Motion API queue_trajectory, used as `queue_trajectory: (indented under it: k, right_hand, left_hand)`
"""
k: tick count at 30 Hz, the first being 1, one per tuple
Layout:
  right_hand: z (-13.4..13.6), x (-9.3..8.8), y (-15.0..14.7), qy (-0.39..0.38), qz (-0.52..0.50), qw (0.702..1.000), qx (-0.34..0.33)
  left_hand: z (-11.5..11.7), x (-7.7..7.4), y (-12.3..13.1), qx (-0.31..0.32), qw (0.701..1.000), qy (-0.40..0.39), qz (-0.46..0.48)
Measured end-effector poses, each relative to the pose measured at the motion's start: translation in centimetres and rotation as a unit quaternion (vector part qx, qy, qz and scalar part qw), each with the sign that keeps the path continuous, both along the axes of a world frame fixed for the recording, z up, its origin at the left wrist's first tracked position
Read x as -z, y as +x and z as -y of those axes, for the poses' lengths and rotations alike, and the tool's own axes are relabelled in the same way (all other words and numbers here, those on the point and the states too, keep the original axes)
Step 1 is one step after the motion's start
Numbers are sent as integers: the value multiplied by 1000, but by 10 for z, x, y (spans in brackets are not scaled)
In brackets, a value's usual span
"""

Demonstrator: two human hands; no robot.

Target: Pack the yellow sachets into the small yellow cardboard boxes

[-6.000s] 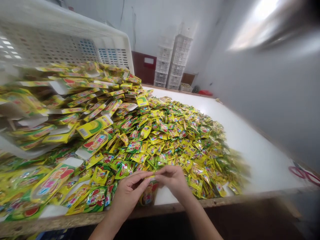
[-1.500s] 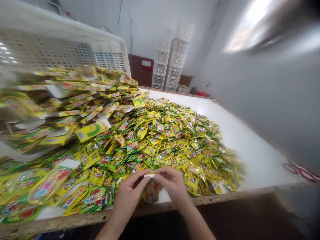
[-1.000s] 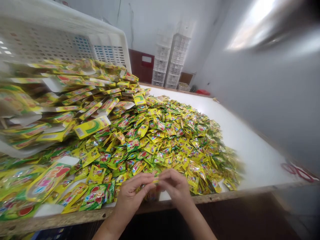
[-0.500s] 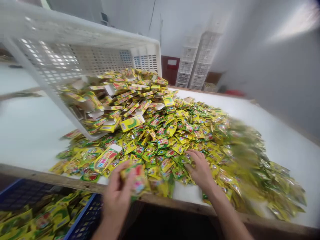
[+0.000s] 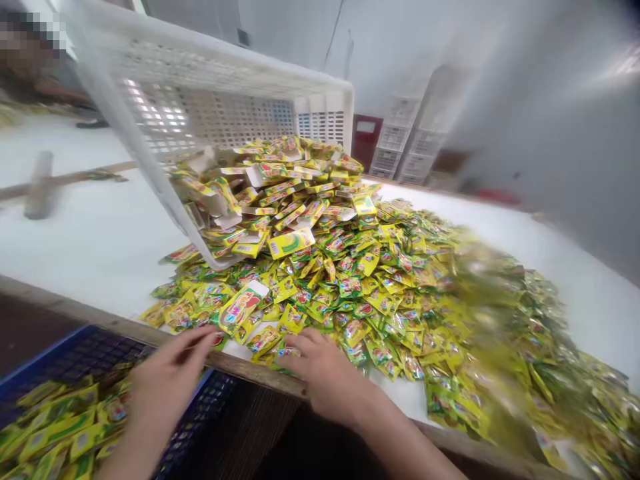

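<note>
My left hand (image 5: 167,373) is above the table's front edge, fingers stretched toward a flat yellow-green box (image 5: 241,308) with a white open flap. Its fingers and thumb are apart, and I see nothing held in them. My right hand (image 5: 327,373) reaches over the edge, fingertips touching small shiny yellow-green packets (image 5: 265,339), thumb and fingers spread. Around both hands lies a large heap of the same packets (image 5: 385,300). Below my left hand stands a blue crate (image 5: 55,353) with filled yellow boxes (image 5: 60,413).
A white plastic basket (image 5: 230,63) lies tipped on its side, with many open yellow boxes (image 5: 295,187) spilling from it. The wooden table edge (image 5: 260,377) runs along the front. White crates (image 5: 395,133) are stacked at the back. A blurred person (image 5: 45,87) is at far left.
The yellow-green item my left hand held is gone from it; that hand has moved left toward the blue crate. My right hand has moved left along the heap. The view has shifted.
</note>
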State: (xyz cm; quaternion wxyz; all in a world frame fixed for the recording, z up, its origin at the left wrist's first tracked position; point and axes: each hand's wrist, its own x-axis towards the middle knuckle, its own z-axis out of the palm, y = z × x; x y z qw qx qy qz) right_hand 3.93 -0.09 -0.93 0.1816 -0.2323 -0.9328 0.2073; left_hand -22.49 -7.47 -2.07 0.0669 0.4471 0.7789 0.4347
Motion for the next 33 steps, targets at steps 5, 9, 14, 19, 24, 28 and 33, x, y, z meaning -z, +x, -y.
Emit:
queue_trajectory:
  k: [5, 9, 14, 19, 24, 28, 33]
  right_hand:
    - [-4, 24, 2, 2, 20, 1000, 12]
    - [-5, 34, 28, -31, -130, 988, 77]
    - [-4, 15, 23, -8, -324, 934, 150]
    - [-8, 10, 15, 31, -349, 928, 128]
    - [-2, 6, 28, 12, -386, 899, 207]
    - [3, -13, 40, -45, -421, 889, 172]
    - [2, -15, 57, -74, -323, 942, 53]
  left_hand:
    - [-81, 29, 58, 169, 983, -36, 55]
    - [-89, 42, 75, 151, 984, -12, 94]
    - [-74, 42, 71, 159, 970, 7, 182]
    - [-68, 24, 64, 135, 971, 21, 196]
    - [-61, -1, 68, 163, 959, 2, 234]
    - [-62, -17, 85, 249, 889, -76, 377]
    - [-64, -30, 107, 355, 790, -152, 477]
